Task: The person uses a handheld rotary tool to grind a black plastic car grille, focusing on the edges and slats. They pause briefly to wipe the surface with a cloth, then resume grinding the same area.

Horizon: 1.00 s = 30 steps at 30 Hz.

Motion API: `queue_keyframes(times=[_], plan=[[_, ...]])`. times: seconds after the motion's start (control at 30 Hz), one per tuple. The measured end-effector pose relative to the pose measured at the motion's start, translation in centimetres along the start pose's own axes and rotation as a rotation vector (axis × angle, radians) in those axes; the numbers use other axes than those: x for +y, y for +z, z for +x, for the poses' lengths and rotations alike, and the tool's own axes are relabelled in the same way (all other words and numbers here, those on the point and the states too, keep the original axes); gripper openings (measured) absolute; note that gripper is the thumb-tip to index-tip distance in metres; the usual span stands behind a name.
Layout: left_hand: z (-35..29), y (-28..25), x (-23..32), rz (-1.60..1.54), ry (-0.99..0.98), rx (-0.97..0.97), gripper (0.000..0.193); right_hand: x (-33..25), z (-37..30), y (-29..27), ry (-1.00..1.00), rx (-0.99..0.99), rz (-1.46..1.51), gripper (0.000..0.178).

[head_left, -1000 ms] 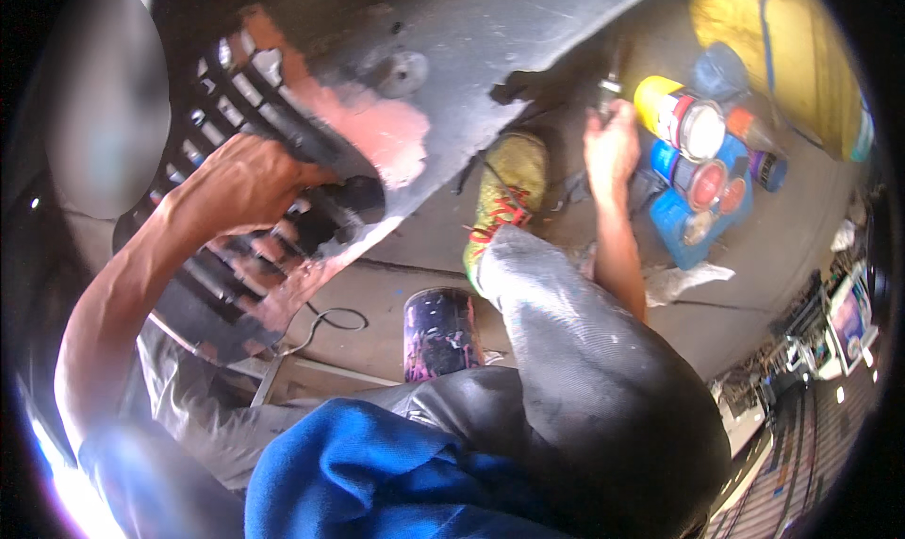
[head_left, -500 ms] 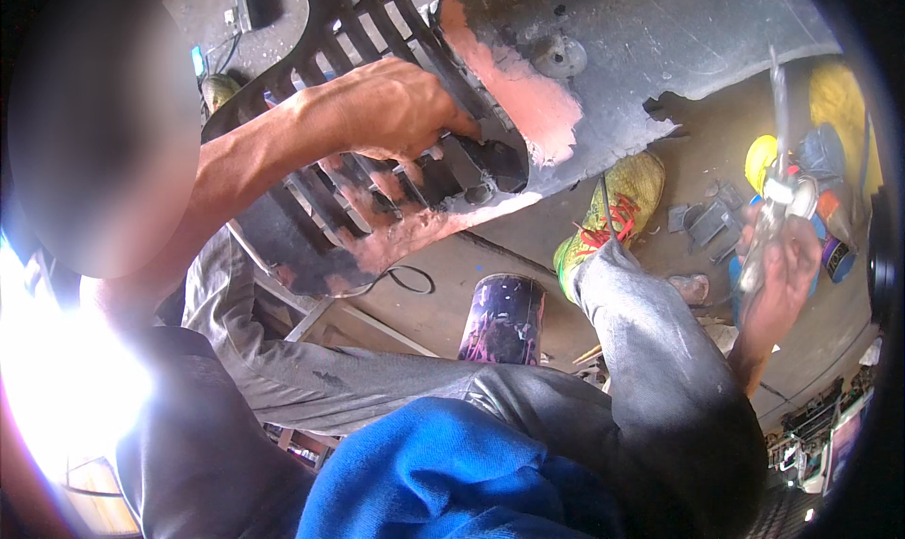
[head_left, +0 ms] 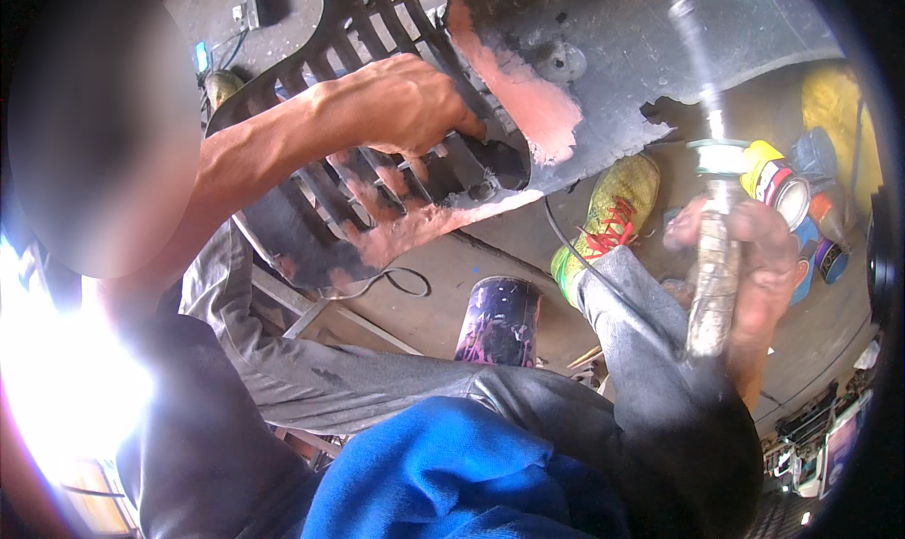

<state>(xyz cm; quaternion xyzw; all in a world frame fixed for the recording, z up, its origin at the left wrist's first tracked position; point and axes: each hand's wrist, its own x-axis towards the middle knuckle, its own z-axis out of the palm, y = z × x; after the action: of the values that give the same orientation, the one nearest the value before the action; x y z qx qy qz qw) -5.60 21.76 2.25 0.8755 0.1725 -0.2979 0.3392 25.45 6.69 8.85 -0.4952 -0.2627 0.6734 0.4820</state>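
Observation:
A car bumper (head_left: 613, 115), grey with pink filler patches and a torn edge, is spread across the upper middle. My left hand (head_left: 405, 100) is closed on its black slatted grille (head_left: 372, 195), fingers bent at the slats near the lower corner. On the right, my right hand (head_left: 764, 265), partly smeared by motion, grips the tape-wrapped handle of a soldering iron (head_left: 714, 275). A pale disc collar sits above the handle. The iron's long, blurred shaft points up in front of the bumper; whether its tip touches is unclear. A dark cord (head_left: 613, 303) trails from the handle's lower end.
A paint-streaked dark can (head_left: 500, 322) stands on the floor between my legs. Beyond my right hand are a yellow-sided tin (head_left: 778, 185) and other containers. My yellow shoe (head_left: 622, 204) is below the bumper's edge. A metal frame (head_left: 311, 313) shows at left.
My right hand has moved left with the soldering iron, bringing its shaft in front of the bumper. The cord has shifted across my right leg. My left hand stays on the grille.

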Motion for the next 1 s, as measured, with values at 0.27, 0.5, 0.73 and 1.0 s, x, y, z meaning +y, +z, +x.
queue_keyframes(times=[0.27, 0.5, 0.73, 1.0], plan=[[-0.8, 1.7, -0.9, 0.031, 0.034, 0.117, 0.051, 3.0, 2.2, 1.0, -0.848, -0.405, -0.972, 0.057], [-0.6, 1.0, -0.6, 0.023, 0.07, 0.122, 0.05, 3.7, 2.4, 2.6, -0.886, -0.445, -0.953, 0.039], [-0.6, 0.6, -0.3, -0.004, 0.05, 0.111, 0.048, 4.5, 2.9, 2.7, -0.81, -0.572, -0.952, 0.053], [-0.3, 1.6, -0.8, -0.003, 0.007, 0.086, 0.043, 5.9, 3.2, 3.2, -0.785, -0.554, -0.925, 0.035]])
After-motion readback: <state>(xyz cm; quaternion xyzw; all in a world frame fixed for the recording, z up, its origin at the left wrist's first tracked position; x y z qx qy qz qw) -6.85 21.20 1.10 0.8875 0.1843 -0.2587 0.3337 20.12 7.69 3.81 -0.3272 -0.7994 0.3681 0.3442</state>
